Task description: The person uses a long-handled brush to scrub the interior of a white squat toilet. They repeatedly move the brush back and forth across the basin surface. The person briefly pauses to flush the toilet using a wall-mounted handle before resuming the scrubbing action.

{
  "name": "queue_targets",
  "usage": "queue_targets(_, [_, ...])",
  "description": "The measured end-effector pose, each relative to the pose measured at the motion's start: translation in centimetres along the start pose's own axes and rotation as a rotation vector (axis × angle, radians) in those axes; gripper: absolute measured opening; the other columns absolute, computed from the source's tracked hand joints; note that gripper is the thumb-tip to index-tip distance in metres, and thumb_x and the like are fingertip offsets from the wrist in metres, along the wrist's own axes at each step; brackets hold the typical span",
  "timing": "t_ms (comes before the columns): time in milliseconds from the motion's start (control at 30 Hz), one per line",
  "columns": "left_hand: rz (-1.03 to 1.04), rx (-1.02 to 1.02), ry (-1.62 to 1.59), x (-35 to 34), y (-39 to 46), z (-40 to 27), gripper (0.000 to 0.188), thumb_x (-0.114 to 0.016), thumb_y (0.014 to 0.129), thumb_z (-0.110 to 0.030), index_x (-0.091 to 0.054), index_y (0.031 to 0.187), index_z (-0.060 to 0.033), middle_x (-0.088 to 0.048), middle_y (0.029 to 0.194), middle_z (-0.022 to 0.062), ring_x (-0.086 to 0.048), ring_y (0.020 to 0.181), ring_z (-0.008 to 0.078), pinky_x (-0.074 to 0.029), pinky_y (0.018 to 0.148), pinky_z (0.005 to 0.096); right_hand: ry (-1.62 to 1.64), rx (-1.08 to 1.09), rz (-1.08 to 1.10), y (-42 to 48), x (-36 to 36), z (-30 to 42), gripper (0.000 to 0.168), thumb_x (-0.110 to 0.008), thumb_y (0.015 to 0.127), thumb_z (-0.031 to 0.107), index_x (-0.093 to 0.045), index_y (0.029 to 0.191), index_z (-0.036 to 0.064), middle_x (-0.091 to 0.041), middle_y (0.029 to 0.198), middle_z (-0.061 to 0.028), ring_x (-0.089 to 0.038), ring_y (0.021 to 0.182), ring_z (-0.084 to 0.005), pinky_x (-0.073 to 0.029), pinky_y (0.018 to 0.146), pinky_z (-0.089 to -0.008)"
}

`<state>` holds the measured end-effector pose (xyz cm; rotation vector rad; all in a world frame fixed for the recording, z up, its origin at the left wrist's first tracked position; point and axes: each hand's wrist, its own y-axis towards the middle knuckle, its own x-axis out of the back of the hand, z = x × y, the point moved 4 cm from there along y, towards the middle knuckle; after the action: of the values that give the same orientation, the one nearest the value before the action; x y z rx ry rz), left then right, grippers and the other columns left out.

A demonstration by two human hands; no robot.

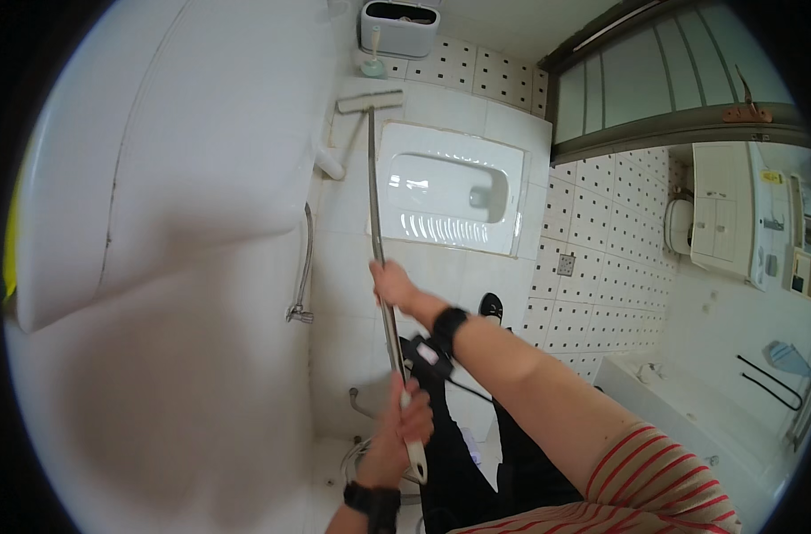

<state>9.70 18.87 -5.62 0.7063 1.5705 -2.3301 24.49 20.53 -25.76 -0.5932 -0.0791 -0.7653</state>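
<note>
Both of my hands grip a long-handled, T-shaped floor tool with a metal pole (374, 193) and a pale flat head (371, 101). The head rests on or just above white floor tiles, beyond the far left corner of a white squat toilet (449, 137); whether it is a squeegee or a brush is unclear. My right hand (393, 284) wraps the pole about midway. Lower down, my left hand (411, 417) holds it near the white end grip (416, 460). A black boxy device (429, 357) with a cable hangs by my right wrist.
A plunger-like tool (374, 67) stands before an open white bin (400, 40). A large white casing (232, 120) juts out at left, above a pipe (331, 164) and a valve with a hose (301, 314). A framed glass door (646, 80) stands at right; a bathtub (619, 374) lies lower right.
</note>
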Motion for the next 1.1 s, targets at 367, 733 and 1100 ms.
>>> queue_targets(367, [-0.105,0.122,-0.062,9.7,-5.3,6.6,0.033,-0.034,0.086,-0.045,-0.04,0.077,-0.0143,-0.023,0.047,-0.0055,-0.019,0.034,0.0051,-0.017,0.032,0.0192,0.165,-0.46,0.046,-10.8,-5.8,-1.4,0.044,-0.036,0.084,0.038,-0.041,0.076,-0.005,-0.05,0.052,-0.0139,-0.053,0.046,-0.024,-0.044,0.049,-0.0366])
queue_targets(733, [-0.107,0.08,0.136,5.7,-0.7,0.5,0.034,-0.034,0.085,-0.046,-0.04,0.073,-0.0152,-0.024,0.047,-0.0059,-0.019,0.035,0.0057,-0.016,0.032,0.0196,-0.121,0.004,0.136,-0.2,-2.1,-1.5,0.037,-0.038,0.084,0.029,-0.041,0.066,-0.003,-0.05,0.048,-0.0126,-0.053,0.044,-0.0242,-0.043,0.042,-0.0361])
queue_targets(1100, [-0.073,0.018,0.077,3.5,0.3,-1.2,0.029,-0.038,0.086,-0.042,-0.041,0.075,-0.0149,-0.024,0.048,-0.0059,-0.02,0.035,0.0039,-0.018,0.031,0.0176,0.068,-0.265,0.13,-0.2,-2.2,-0.2,0.036,-0.035,0.085,0.031,-0.038,0.076,-0.003,-0.05,0.054,-0.0132,-0.053,0.042,-0.0218,-0.043,0.04,-0.0331])
